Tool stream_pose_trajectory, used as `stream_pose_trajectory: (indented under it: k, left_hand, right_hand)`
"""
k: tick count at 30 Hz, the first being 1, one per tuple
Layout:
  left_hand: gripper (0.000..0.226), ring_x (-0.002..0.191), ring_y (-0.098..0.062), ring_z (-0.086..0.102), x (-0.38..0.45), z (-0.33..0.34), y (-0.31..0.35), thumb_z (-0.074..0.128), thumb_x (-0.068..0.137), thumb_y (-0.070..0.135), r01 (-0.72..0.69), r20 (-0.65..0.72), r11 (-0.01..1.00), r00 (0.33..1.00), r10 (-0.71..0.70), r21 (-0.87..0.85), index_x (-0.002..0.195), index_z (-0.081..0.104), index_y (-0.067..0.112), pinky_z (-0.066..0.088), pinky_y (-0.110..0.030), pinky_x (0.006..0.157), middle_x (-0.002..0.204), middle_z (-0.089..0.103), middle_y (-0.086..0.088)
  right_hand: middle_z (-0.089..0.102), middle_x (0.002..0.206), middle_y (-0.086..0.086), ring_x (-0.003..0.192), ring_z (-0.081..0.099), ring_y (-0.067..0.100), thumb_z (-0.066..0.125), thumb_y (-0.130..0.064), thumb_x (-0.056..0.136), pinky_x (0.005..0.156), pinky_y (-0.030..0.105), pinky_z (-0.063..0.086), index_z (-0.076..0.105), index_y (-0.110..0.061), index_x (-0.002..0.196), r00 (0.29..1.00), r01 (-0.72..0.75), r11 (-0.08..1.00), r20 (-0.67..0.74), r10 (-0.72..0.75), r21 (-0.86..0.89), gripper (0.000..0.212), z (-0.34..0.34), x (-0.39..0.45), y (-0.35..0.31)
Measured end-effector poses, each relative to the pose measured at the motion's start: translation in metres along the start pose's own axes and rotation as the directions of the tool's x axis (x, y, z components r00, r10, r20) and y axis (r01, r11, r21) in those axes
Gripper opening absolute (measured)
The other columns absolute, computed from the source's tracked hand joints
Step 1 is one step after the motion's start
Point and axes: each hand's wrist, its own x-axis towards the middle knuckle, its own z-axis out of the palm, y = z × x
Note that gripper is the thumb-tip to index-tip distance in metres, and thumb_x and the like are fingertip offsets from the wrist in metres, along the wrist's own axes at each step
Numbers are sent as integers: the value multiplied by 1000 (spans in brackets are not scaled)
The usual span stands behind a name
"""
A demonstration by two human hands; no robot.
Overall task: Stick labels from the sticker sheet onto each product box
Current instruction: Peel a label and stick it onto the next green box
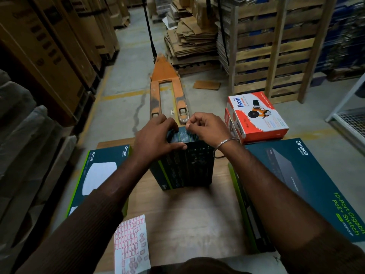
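Where boxes crowd, wooden table (197,214), warehouse floor (126,80)

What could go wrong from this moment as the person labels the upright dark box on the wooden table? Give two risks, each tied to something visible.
1. The tall dark teal product box stands on a narrow side; the left hand steadies it while the right hand pinches at its top edge, so pressing there might tip it.
2. The white sticker sheet with red-bordered labels lies at the wooden table's near edge, beside the left sleeve, which might sweep it off.
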Motion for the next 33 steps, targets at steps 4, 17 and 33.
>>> stream_pose_trajectory:
  k: [4, 17, 33]
  left_hand:
    - [73, 115, -17, 52, 2, -1, 1, 77, 74, 73, -8, 33, 999, 999, 7, 34, 132, 55, 34, 39, -32, 71, 124, 55, 5]
    - [94, 133, -31, 48, 27, 24, 78, 76, 84, 56, -222, 163, 957, 968, 193, 188, 161, 27, 31, 41, -47, 106, 148, 47, -8]
    - [47, 116, -13, 63, 9, -27, -21, 100, 63, 28, -291, 23, 827, 939, 344, -481, 102, 75, 31, 55, -31, 93, 122, 62, 8]
  right_hand:
    - [64, 73, 2, 60, 58, 14, 66, -12, 100, 51, 26, 46, 70, -5, 99, 965, 83, 883, -258, 44, 462, 8, 1, -22, 11]
    - [60, 141, -1, 121, 62, 10, 63, -9, 82, 90, 21, 53, 54, -27, 141, 957, -160, 884, -149, 248, 439, 62, 61, -114, 121]
    - [47, 153, 11, 142, 42, 28, 89, -32, 63, 116, 29, 31, 40, -13, 155, 974, -208, 972, 72, 216, -108, 106, 49, -88, 150]
